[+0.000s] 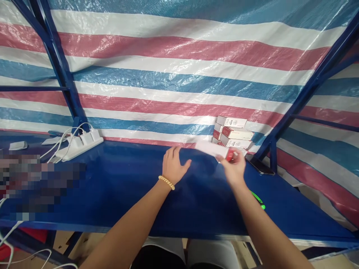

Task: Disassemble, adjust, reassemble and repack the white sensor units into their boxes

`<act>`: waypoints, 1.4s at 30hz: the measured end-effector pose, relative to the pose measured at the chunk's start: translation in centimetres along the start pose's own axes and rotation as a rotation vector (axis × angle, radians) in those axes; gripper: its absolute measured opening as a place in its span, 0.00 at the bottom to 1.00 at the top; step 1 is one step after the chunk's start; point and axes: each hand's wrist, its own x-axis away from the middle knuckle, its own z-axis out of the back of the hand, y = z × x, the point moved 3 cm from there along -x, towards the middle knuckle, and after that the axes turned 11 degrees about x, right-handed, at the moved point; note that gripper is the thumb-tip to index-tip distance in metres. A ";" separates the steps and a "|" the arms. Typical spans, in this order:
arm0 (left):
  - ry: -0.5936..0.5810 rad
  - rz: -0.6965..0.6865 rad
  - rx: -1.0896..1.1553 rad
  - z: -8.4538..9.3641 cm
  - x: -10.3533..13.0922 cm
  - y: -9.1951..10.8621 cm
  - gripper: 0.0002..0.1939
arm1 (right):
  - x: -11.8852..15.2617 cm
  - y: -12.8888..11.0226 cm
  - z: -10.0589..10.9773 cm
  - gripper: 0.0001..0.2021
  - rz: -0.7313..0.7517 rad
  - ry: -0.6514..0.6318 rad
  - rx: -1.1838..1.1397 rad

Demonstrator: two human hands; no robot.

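My right hand grips one end of a small white box with a red end, raised over the blue table and blurred by motion. Just behind it, a stack of similar white and red boxes stands against the striped sheet. My left hand, wearing a beaded bracelet, hovers over the tabletop with thumb and fingers apart. Nothing is in it, and a short gap separates it from the box.
On the blue table, a white power strip with plugs and cables lies at the back left. A dark phone rests at the right by the frame post. A bright green tool lies partly behind my right forearm. Blue metal posts flank the striped sheet.
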 end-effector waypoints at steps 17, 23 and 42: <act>-0.235 0.351 0.042 0.0 0.1 -2.8 0.16 | -14.5 2.0 -0.1 0.40 0.365 0.317 0.855; -0.276 0.368 0.015 0.1 -0.4 -3.0 0.14 | -14.5 3.7 -0.7 0.36 0.472 0.232 0.883; -0.423 0.388 -0.029 -0.6 0.6 -4.5 0.12 | -9.0 4.2 3.9 0.24 0.255 0.007 0.916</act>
